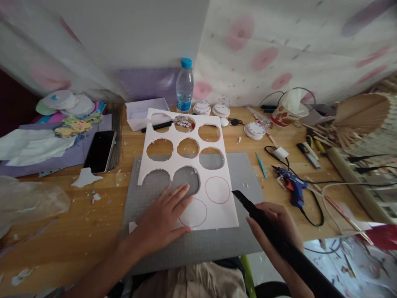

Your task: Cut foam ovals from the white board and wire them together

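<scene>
A white foam board (214, 215) with several round holes cut through it lies partly on a grey cutting mat (248, 165). Two red circles are drawn on its uncut near part. My left hand (169, 213) rests flat on the board with fingers spread, beside the lower drawn circle and over the edge of a hole. In my right hand (279, 219) is a black utility knife (257, 215), its fingers wrapped round the handle. The dark blade tip shows at the board's right edge, near the other drawn circle; whether it touches, I cannot tell.
A water bottle (185, 87) stands at the back by the wall. A phone (100, 151) and paper scraps (87, 177) lie to the left. On the right are a blue glue gun (293, 186), cables, a teal tool (261, 164) and a tissue-filled bucket (288, 114).
</scene>
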The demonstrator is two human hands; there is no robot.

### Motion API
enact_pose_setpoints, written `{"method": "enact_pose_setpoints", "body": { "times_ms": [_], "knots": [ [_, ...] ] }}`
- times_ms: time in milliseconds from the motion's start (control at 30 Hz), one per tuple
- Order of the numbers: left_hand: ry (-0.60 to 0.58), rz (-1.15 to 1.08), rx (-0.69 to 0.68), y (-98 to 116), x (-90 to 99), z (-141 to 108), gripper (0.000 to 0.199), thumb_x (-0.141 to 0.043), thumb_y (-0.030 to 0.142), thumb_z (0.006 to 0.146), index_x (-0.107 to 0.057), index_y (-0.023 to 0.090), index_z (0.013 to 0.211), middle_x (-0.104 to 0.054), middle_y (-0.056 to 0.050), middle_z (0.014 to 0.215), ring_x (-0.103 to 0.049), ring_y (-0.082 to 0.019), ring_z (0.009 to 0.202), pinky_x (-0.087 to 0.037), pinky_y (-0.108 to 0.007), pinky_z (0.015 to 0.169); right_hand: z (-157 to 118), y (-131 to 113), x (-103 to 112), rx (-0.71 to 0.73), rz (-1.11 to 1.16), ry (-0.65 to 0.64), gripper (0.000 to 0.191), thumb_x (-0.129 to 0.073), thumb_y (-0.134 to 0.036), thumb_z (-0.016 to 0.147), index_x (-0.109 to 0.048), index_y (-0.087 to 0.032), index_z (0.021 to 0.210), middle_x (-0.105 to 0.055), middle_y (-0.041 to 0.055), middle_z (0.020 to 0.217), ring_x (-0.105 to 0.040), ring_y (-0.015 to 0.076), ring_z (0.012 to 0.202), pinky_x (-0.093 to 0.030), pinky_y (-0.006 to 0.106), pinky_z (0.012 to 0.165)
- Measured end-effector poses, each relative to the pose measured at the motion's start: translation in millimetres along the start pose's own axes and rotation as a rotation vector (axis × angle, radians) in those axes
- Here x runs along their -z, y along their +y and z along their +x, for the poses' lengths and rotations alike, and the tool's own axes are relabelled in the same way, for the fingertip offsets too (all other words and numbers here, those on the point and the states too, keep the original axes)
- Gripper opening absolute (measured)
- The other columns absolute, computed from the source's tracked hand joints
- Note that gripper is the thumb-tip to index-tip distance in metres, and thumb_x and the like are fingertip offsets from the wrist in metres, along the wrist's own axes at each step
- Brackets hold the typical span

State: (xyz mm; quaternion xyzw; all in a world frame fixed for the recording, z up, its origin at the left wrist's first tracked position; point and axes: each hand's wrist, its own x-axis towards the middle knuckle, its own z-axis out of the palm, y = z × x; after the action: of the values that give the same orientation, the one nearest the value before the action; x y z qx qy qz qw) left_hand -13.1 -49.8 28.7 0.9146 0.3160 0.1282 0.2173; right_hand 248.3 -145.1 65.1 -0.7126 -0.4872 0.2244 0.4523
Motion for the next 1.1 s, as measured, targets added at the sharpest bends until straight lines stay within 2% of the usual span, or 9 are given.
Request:
{"method": "enact_pose_setpoints", "body": {
  "times_ms": [100,167,200,333,500,767,933,1033,1100],
  "knots": [
    [0.194,-0.292,0.146,20,-0.4,-10,0.024,-0.050,0.033,0.095,-0.067,0.020,0.105,-0.074,-0.006,0.099,-0.066,-0.019,0.099,-0.045,-0.036,0.100,5,-2,-13,-0.004,0.078,-0.091,0.025,-0.067,-0.032,0.080,-0.057,-0.024,0.100,-0.061,-0.0009,0.071,-0.054,0.0134,0.056,-0.043,0.023,0.050],
    [0.231,-0.555,0.257,38,-5.6,-11,0.040,-0.042,0.035,0.098,-0.066,0.020,0.070,-0.062,0.002,0.051,-0.063,-0.013,0.059,-0.045,-0.034,0.097,6,-6,-25,-0.021,0.174,-0.141,0.024,-0.063,-0.035,0.082,-0.056,-0.024,0.103,-0.058,-0.0020,0.068,-0.053,0.0136,0.055,-0.044,0.024,0.051],
    [0.232,-0.689,0.317,47,-8.7,-10,0.048,-0.039,0.039,0.099,-0.063,0.020,0.063,-0.057,0.003,0.046,-0.059,-0.011,0.053,-0.045,-0.034,0.097,6,-8,-32,-0.020,0.219,-0.148,0.024,-0.062,-0.035,0.083,-0.055,-0.024,0.104,-0.057,-0.0024,0.067,-0.053,0.0136,0.055,-0.044,0.025,0.052],
    [0.174,-1.172,0.498,74,-18.2,11,0.053,-0.041,0.061,0.091,-0.071,0.018,0.082,-0.072,-0.007,0.085,-0.065,-0.020,0.083,-0.048,-0.032,0.082,5,-7,-60,0.123,0.312,-0.113,0.026,-0.063,-0.033,0.084,-0.053,-0.025,0.106,-0.057,-0.0018,0.072,-0.053,0.0138,0.058,-0.044,0.025,0.052],
    [0.242,-1.532,0.642,81,-22.4,35,0.040,-0.062,0.053,0.081,-0.072,0.015,0.088,-0.072,-0.007,0.089,-0.063,-0.023,0.092,-0.047,-0.032,0.085,4,3,-77,0.225,0.338,-0.219,0.025,-0.061,-0.034,0.086,-0.053,-0.027,0.109,-0.056,0.0023,0.092,-0.055,0.0178,0.081,-0.048,0.029,0.069],
    [0.327,-1.454,0.749,75,-23.4,38,0.027,-0.066,0.039,0.078,-0.075,0.016,0.088,-0.073,-0.006,0.086,-0.063,-0.022,0.088,-0.046,-0.031,0.082,0,23,-61,0.268,0.315,-0.536,0.059,-0.069,-0.038,0.079,-0.042,-0.031,0.131,-0.052,0.0068,0.118,-0.052,0.0262,0.109,-0.046,0.039,0.093],
    [0.466,-1.340,0.729,63,-20.2,33,0.026,-0.064,0.041,0.082,-0.073,0.017,0.083,-0.070,-0.002,0.079,-0.060,-0.019,0.085,-0.045,-0.025,0.079,3,23,-27,-0.005,0.403,-0.966,0.061,-0.063,-0.033,0.085,-0.037,-0.028,0.140,-0.049,0.0127,0.135,-0.051,0.0286,0.120,-0.043,0.044,0.100],
    [0.485,-1.218,0.746,59,-22.8,31,0.028,-0.064,0.044,0.082,-0.070,0.017,0.077,-0.068,-0.002,0.075,-0.058,-0.017,0.078,-0.044,-0.025,0.075,4,16,-19,-0.163,0.611,-1.110,0.055,-0.059,-0.046,0.087,-0.046,-0.023,0.135,-0.057,0.0154,0.126,-0.058,0.0286,0.113,-0.045,0.045,0.097],
    [0.450,-1.178,0.743,59,-25.9,31,0.031,-0.063,0.045,0.083,-0.068,0.016,0.074,-0.066,-0.002,0.074,-0.057,-0.017,0.075,-0.043,-0.025,0.073,4,13,-19,-0.201,0.769,-1.177,0.069,-0.062,-0.057,0.080,-0.045,-0.022,0.137,-0.059,0.0168,0.123,-0.063,0.0293,0.105,-0.047,0.046,0.093]
  ]
}}
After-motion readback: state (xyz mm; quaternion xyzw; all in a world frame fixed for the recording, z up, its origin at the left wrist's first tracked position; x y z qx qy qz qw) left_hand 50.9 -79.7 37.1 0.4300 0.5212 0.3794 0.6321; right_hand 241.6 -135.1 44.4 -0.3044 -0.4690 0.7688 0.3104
